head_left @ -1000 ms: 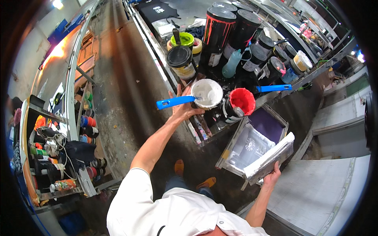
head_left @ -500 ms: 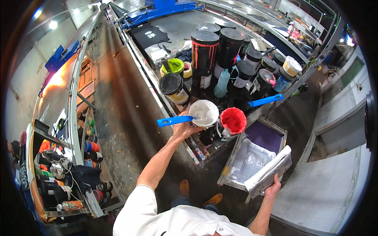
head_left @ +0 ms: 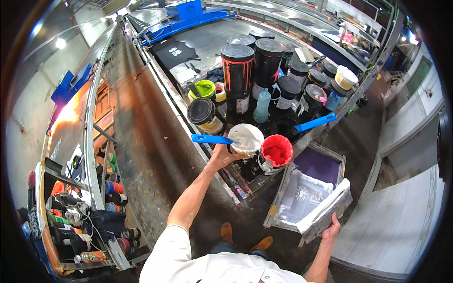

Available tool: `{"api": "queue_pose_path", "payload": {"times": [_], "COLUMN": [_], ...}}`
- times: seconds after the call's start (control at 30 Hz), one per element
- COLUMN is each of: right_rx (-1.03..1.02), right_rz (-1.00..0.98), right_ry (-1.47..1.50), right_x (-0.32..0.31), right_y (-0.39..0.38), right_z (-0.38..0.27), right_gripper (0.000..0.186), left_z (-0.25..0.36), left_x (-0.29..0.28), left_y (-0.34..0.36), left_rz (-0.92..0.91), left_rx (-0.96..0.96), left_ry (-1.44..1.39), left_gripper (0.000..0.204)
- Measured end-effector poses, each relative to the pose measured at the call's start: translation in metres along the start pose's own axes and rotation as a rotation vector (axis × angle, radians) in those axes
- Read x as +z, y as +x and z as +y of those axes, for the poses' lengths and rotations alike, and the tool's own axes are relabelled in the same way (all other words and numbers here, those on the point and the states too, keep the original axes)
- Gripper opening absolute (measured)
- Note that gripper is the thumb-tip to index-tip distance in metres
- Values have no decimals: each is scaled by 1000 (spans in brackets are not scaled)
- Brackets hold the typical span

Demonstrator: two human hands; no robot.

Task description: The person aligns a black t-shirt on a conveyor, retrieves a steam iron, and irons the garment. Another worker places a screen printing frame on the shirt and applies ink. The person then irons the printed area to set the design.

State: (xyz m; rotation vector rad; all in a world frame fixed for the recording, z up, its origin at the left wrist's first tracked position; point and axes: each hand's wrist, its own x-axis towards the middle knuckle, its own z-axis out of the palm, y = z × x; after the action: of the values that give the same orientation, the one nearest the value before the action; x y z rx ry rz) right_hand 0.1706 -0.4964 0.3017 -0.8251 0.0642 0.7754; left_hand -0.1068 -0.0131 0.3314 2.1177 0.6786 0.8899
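Note:
My left hand is closed around the side of a tub of white ink at the table's near corner. A blue-handled spatula rests in that tub, its handle sticking out leftward. Close on its right stands a bucket of red ink. My right hand grips the lower edge of a wide, flat squeegee, smeared white along its upper edge. The squeegee is tilted over the near right part of a framed printing screen with a white design and a purple area.
Tall black ink drums, a pale squeeze bottle, lidded tubs and another blue handle crowd the table. A dark shirt lies farther back. Bottles and cans fill a shelf at left. White panels stand at right.
The view has shifted slightly. My left hand still holds the tub and my right hand the squeegee, which sits slightly lower in the picture.

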Motion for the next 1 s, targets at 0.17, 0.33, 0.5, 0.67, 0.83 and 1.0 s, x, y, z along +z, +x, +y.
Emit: {"api": "queue_pose_path", "payload": {"times": [0.17,0.33,0.5,0.67,0.83,1.0], "right_rx": [-40,-60,-66,-62,-63,-40], "right_rz": [32,67,104,144,145,131], "right_ry": [-29,-42,-57,-79,-81,-85], "right_x": [-5,-1,-7,-15,-8,-19], "right_y": [4,1,-2,-6,-15,-18], "right_z": [-1,-4,-6,-7,-2,-5], "right_gripper": [37,37,36,39,41,38], "left_z": [3,2,7,16,-14,-12], "left_x": [4,17,18,26,36,35], "left_y": [8,12,13,9,7,11], "left_rz": [-33,11,-86,-29,2,91], "left_rx": [-9,-92,-279,-368,-368,-422], "left_ry": [-143,-309,-427,-718,-663,-596], "left_gripper": [98,90,84,71,66,73]}}
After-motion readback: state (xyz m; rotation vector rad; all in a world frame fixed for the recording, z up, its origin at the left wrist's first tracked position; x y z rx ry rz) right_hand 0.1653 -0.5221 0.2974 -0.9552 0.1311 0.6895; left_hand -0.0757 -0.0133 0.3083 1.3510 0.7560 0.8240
